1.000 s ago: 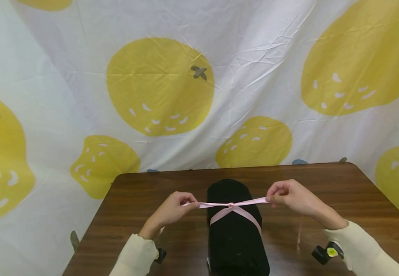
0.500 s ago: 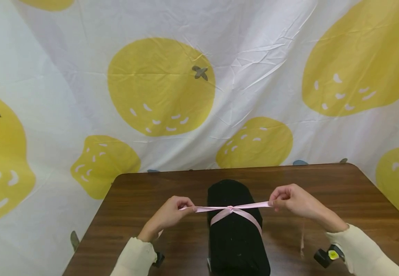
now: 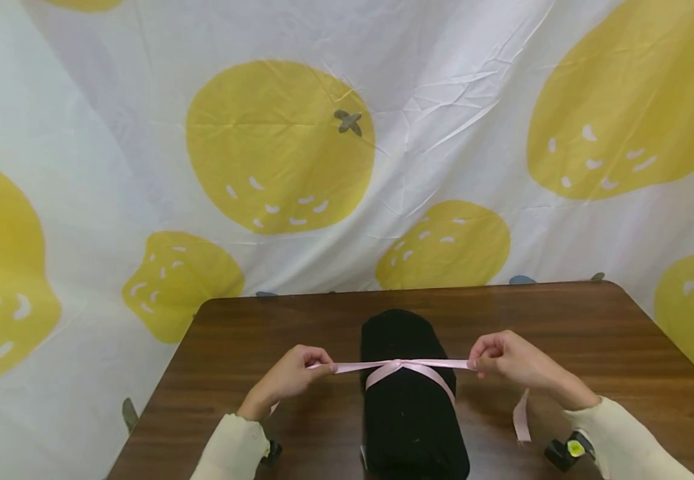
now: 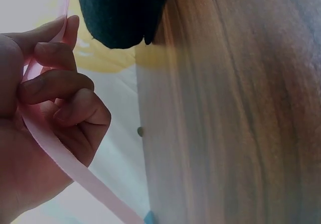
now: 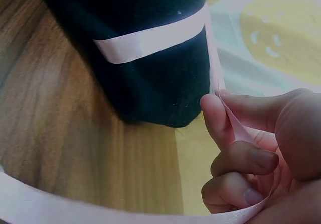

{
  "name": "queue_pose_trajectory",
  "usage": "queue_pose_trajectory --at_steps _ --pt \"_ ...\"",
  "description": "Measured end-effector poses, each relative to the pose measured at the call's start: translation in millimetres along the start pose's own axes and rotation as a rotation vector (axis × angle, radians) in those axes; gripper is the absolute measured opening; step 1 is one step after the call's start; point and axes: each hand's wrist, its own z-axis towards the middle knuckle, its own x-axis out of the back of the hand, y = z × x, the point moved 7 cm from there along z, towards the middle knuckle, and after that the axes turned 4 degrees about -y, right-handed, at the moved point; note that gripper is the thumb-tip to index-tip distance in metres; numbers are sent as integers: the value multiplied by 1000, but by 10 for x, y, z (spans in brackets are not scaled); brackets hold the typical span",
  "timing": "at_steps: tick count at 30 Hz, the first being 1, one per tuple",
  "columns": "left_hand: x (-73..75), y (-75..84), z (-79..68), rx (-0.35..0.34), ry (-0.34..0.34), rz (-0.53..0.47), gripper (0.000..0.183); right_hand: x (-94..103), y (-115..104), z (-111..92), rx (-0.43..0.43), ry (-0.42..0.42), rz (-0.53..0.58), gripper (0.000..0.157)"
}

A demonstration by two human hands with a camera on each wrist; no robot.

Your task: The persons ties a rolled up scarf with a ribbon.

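Note:
A pink ribbon [image 3: 439, 381] wraps over a long black fabric-covered block [image 3: 413, 427], its two ends crossing in a knot on top. My left hand [image 3: 299, 371] pinches one end between thumb and forefinger, left of the block. On the other side my right hand [image 3: 511, 360] pinches the opposite end. The stretch between both hands is taut and nearly level above the block. In the left wrist view the ribbon's tail runs through the curled fingers [image 4: 55, 86] and trails below. A loose tail also hangs under the right hand, broad in the right wrist view.
The block lies on a brown wood-grain table [image 3: 233, 347]. Behind the table's far edge hangs a white cloth [image 3: 299, 267] with yellow fruit prints. Dark camera mounts [image 3: 563, 455] are strapped at both wrists, below cream sleeves.
Both hands have lowered slightly, and the left one has shifted a little left. The ribbon's crossing looks flatter and lower against the block. The tail under the right hand has swung and turned its broad side.

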Motion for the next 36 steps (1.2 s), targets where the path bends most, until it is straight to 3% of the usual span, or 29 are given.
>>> queue_pose_trajectory --at_steps 11,17,30,36 --pt "24 -40 -6 21 5 -13 21 -20 13 1 -4 -8 11 5" --pt "91 -27 -40 -17 -6 52 15 6 18 -13 13 -27 43 7" --pt "144 -57 -108 -15 -87 46 25 20 69 -35 5 -92 167 13" --pt "142 -94 -153 7 -145 -27 31 82 125 -67 -34 -114 228 19"
